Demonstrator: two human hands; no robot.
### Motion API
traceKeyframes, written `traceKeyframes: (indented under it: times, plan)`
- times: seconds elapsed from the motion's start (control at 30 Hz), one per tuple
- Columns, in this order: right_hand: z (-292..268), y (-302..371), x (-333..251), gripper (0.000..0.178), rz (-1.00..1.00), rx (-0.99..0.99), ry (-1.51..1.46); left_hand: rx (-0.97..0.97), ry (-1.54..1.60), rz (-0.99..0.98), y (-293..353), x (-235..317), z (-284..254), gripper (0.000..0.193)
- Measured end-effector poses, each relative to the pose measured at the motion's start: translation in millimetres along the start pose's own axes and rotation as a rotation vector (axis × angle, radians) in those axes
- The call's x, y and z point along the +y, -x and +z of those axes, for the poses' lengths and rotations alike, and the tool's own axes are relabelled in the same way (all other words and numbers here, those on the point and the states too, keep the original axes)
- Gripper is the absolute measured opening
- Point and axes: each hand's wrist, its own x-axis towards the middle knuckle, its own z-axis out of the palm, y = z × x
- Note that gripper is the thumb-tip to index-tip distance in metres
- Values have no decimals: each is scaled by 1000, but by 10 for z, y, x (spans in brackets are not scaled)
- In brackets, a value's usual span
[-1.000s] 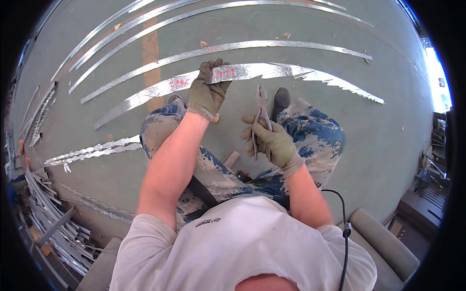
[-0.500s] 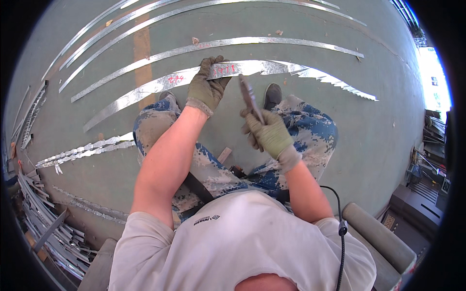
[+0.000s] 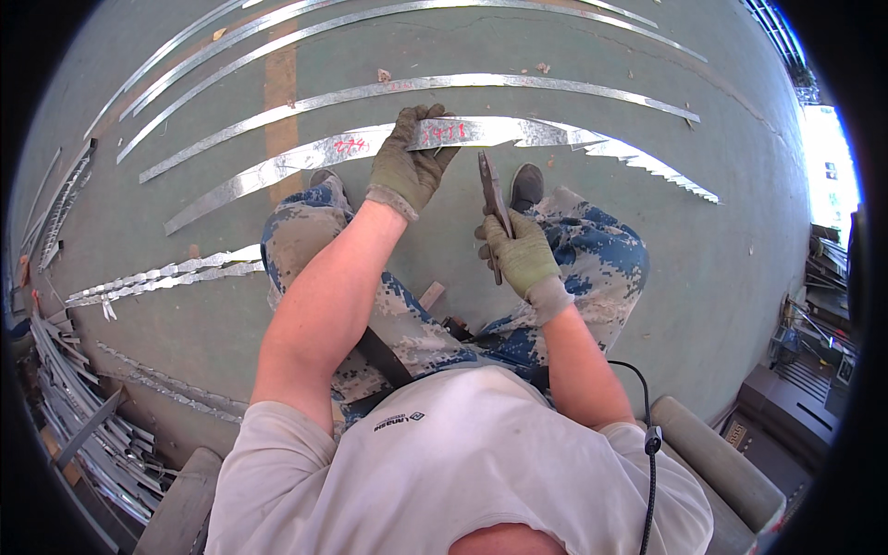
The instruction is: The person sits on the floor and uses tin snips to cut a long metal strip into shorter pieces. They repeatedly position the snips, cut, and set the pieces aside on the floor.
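My left hand, in a greenish work glove, is closed round a shiny sheet-metal strip with red handwritten marks. The strip runs in a long arc from left to right in front of my shoes, and its right part is cut into saw-like steps. My right hand, gloved too, is wrapped round a pair of dark metal snips. Their tip points away from me, just below the strip's near edge and apart from it. How far the snips' jaws are parted cannot be made out.
Beyond lies another long metal strip on the green floor, with several more farther off. Two wavy-edged strips lie to the left of my knee. A heap of metal offcuts is at lower left, and dark equipment stands at right.
The snips have swung more upright and shifted slightly right, with my right hand round them. My left hand keeps its grip on the strip; the whole view has shifted a little.
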Motion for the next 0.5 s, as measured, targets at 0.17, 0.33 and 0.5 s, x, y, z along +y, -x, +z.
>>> traceKeyframes:
  times: [0.17, 0.33, 0.5]
  plan:
    - [24, -58, 65, 32, -129, 77, 68, 2, -6, 6, 36, -4, 26, 25]
    - [38, -115, 63, 30, -113, 67, 81, -16, 28, -2, 19, -10, -4, 25]
    - [75, -80, -25, 29, -41, 41, -13, -6, -3, 8, 15, -12, -5, 24]
